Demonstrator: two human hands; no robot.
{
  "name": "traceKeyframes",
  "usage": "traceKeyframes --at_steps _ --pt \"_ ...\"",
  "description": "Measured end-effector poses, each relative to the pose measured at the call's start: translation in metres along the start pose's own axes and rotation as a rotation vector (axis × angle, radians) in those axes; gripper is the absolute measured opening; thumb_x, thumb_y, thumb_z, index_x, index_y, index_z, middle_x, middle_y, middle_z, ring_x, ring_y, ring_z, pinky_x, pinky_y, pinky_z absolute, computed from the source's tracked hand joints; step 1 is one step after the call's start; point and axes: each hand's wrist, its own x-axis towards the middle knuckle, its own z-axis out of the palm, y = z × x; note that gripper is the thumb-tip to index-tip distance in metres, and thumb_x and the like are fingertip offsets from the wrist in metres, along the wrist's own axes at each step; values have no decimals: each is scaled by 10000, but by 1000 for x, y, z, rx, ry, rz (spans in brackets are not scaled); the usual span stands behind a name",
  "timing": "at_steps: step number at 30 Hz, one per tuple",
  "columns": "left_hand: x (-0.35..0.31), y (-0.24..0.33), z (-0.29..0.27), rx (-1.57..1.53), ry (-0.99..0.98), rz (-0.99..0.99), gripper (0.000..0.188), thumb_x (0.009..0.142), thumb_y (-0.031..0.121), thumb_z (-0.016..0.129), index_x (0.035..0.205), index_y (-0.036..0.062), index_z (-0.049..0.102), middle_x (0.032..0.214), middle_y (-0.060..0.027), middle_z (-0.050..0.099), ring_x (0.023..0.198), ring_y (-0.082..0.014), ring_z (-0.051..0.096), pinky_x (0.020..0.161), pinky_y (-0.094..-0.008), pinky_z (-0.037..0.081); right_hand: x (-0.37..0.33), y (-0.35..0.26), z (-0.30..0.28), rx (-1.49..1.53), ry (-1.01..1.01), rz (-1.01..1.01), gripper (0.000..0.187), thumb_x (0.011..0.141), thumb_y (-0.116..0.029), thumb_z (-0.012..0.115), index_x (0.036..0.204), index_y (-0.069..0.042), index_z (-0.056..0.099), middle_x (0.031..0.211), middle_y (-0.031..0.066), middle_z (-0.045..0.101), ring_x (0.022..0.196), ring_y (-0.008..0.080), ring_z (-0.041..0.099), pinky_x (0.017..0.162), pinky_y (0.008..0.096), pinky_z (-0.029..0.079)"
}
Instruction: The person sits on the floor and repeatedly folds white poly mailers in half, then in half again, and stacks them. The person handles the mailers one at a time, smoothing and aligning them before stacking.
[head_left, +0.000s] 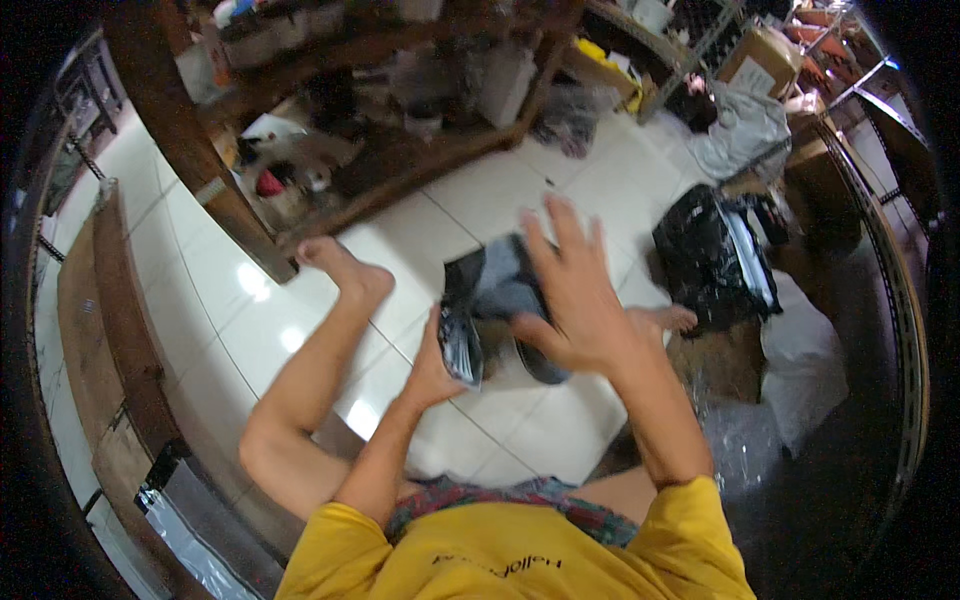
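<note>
In front of me, above the floor, my left hand (pixel 430 368) grips the near left side of a black and grey packet (pixel 490 280) with a shiny plastic face. Its fingers are partly hidden behind the packet. My right hand (pixel 578 290) is over the packet's right side, fingers spread and slightly blurred; I cannot tell whether the palm touches it. Below the packet, a dark curved thing (pixel 545 368) shows partly past my right thumb; its kind is unclear.
A dark wooden shelf unit (pixel 420 180) full of odds and ends stands ahead. To the right lie a black plastic bag (pixel 710 260), a white sack (pixel 803 360) and clear plastic (pixel 740 430). Wooden boards (pixel 125 290) run along the left, with a grey plastic-wrapped package (pixel 205 530) near me.
</note>
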Motion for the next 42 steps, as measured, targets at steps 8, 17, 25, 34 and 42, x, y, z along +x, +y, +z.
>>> traceKeyframes --at_steps 8,17,25,34,42 --pt "17 2 -6 -154 79 -43 931 712 158 838 1479 -3 335 1335 -169 578 1223 -224 559 1077 -342 403 -172 -44 187 770 487 674 1006 757 -283 813 1491 63 218 1411 246 362 1336 369 368 1154 480 268" --pt "2 2 -1 -142 88 -37 569 792 204 764 1289 33 548 1163 -186 665 1057 -228 643 937 -353 487 -131 -67 289 361 627 918 958 726 -165 824 1450 79 246 1402 331 329 1353 479 305 1154 533 225" --pt "13 -14 -2 70 197 93 379 882 186 672 1226 40 607 1051 -211 704 990 -299 688 885 -383 521 -145 -31 256 748 601 789 355 868 -76 719 1175 58 602 1137 183 643 1077 315 604 960 425 455" --pt "49 -1 -88 -105 67 -541 281 769 212 739 915 -20 677 823 -94 654 734 -203 612 677 -359 499 -134 76 169 1113 239 1003 533 873 -115 679 1357 22 501 1179 114 630 1058 206 601 941 339 475" --pt "50 -49 -68 -302 -20 -954 349 781 289 762 1004 41 658 866 -60 655 715 -192 609 656 -338 508 -154 114 253 714 40 1033 696 836 -243 762 1382 42 437 1242 248 601 1124 323 611 992 424 472"
